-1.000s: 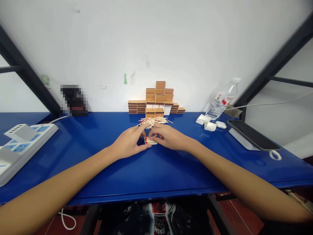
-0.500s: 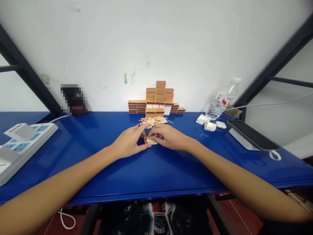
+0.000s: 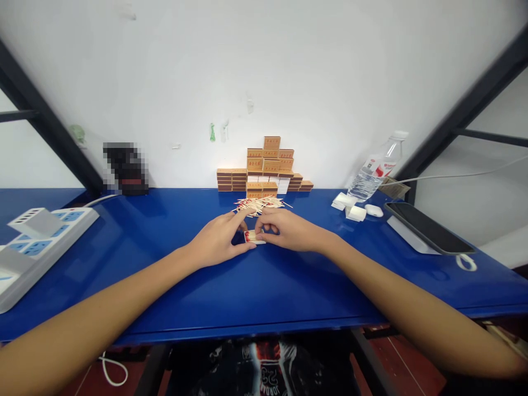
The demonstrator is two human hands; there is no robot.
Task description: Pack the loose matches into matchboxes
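Note:
A small open matchbox tray with red-tipped matches in it lies on the blue table. My left hand grips its left end between thumb and fingers. My right hand pinches its right end, fingers curled over it. Just beyond my fingertips lies a loose pile of matches. Behind that, against the white wall, stands a stack of brown matchboxes.
A white power strip sits at the left edge. On the right are a plastic water bottle, small white boxes, an earbud case and a dark phone. Black shelf struts slant up on both sides.
My right hand's fingers have shifted slightly right and curled over the tray. Otherwise almost nothing has moved.

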